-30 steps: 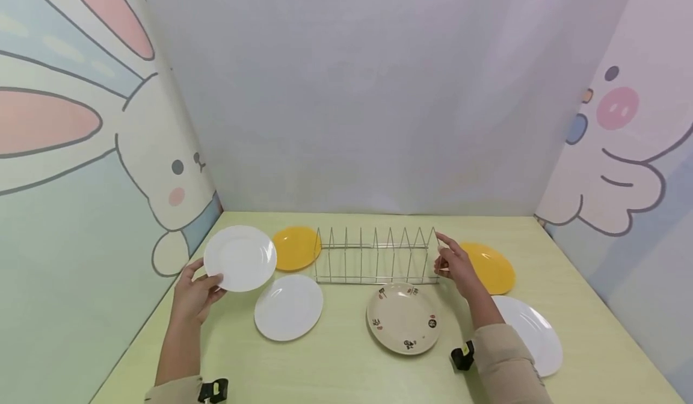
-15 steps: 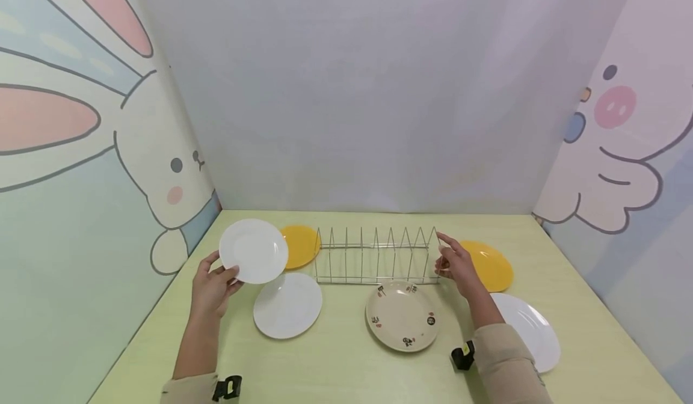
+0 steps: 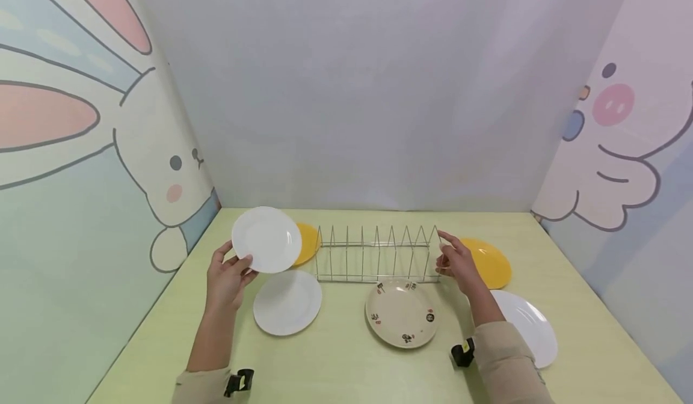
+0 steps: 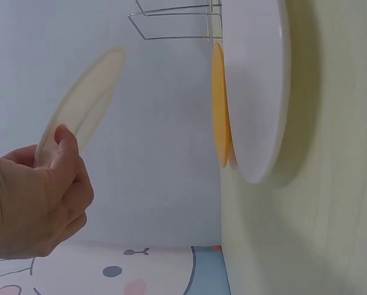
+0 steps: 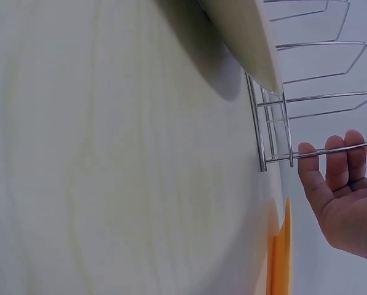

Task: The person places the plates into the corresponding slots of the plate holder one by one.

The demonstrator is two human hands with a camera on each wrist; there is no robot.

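Observation:
My left hand [image 3: 227, 281] pinches a small white plate [image 3: 267, 240] by its lower left edge, thumb on the front face. The plate is raised and tilted, left of the wire dish rack [image 3: 373, 244]. In the left wrist view the same plate [image 4: 85, 104] appears nearly edge-on, away from the table. At the rack's right end, my right hand [image 3: 457, 266] holds the end wire. Several fingertips [image 5: 337, 147] meet that wire in the right wrist view; the thumb is not clearly seen there. No plates stand between the rack's wires.
Below the raised plate lies another white plate [image 3: 287, 302]; a yellow plate [image 3: 310, 244] sits partly hidden behind it. A beige patterned plate [image 3: 402, 314] lies before the rack. Right of the rack are a yellow plate [image 3: 489, 263] and a white plate [image 3: 525, 323], partly behind the arm.
My left hand has carried the white plate rightward and slightly farther back, closer to the rack, now covering more of the left yellow plate. My right hand has stayed at the rack's end.

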